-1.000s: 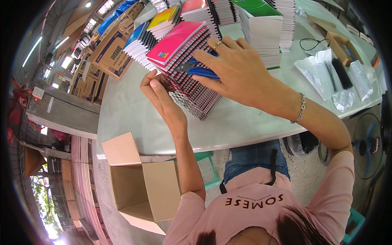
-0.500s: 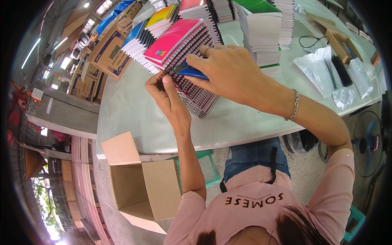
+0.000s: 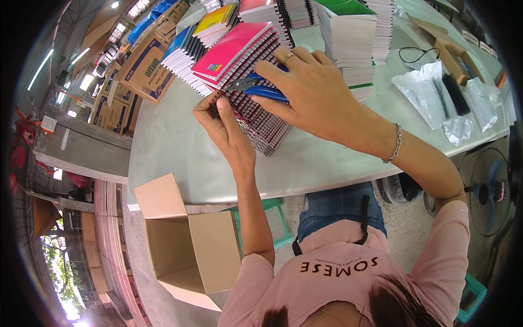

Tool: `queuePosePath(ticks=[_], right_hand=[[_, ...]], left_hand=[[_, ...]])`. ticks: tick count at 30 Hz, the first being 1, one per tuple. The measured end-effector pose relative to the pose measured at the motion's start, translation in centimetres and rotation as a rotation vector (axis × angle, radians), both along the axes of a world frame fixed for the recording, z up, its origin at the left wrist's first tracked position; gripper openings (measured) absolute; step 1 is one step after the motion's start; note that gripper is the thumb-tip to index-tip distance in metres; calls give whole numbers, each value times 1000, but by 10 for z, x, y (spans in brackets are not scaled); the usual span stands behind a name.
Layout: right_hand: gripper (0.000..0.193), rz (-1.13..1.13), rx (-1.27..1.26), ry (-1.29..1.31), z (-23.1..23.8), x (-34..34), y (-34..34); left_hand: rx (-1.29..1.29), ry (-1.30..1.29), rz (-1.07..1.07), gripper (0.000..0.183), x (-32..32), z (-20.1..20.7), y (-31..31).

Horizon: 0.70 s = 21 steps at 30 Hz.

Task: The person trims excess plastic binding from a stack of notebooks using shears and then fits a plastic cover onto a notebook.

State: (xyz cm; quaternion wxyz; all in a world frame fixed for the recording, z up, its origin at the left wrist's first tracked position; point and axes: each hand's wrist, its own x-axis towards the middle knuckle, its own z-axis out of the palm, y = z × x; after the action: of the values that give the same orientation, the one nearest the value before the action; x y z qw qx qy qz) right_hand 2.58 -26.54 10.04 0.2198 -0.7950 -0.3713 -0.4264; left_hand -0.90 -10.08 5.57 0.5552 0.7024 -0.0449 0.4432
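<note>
A stack of spiral notebooks with a pink top cover [image 3: 234, 50] stands on the table, its wire-bound edges turned toward me. My left hand [image 3: 227, 126] is closed at the near left corner of the stack, thumb and curled fingers on a notebook's binding. My right hand [image 3: 316, 90] is closed around blue-handled pliers [image 3: 268, 94]. Their handles are spread and the metal jaws point left, close to the bindings by my left fingertips. Whether the jaws touch the wire cannot be made out.
The pale table [image 3: 327, 158] also carries blue notebooks [image 3: 182, 49], yellow notebooks [image 3: 215, 22] and green-covered stacks [image 3: 354, 32]. At the right lie clear plastic wrapping [image 3: 422, 90], black binding coils [image 3: 455, 94] and a small carton [image 3: 460, 60]. Below the table edge stands an open cardboard box [image 3: 171, 248].
The pliers have drawn slightly to the right, away from my left fingertips, and their handles have spread wider. My left hand stays at the corner.
</note>
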Motion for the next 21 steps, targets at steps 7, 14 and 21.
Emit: queuePosePath(ticks=[7, 14, 21], right_hand=[[37, -31, -59, 86, 4, -6, 4], [39, -29, -29, 46, 5, -8, 5], [40, -31, -60, 113, 8, -12, 1]], left_hand=[[5, -30, 19, 32, 4, -4, 2], [29, -67, 34, 33, 7, -7, 4], [27, -62, 39, 34, 7, -7, 4]])
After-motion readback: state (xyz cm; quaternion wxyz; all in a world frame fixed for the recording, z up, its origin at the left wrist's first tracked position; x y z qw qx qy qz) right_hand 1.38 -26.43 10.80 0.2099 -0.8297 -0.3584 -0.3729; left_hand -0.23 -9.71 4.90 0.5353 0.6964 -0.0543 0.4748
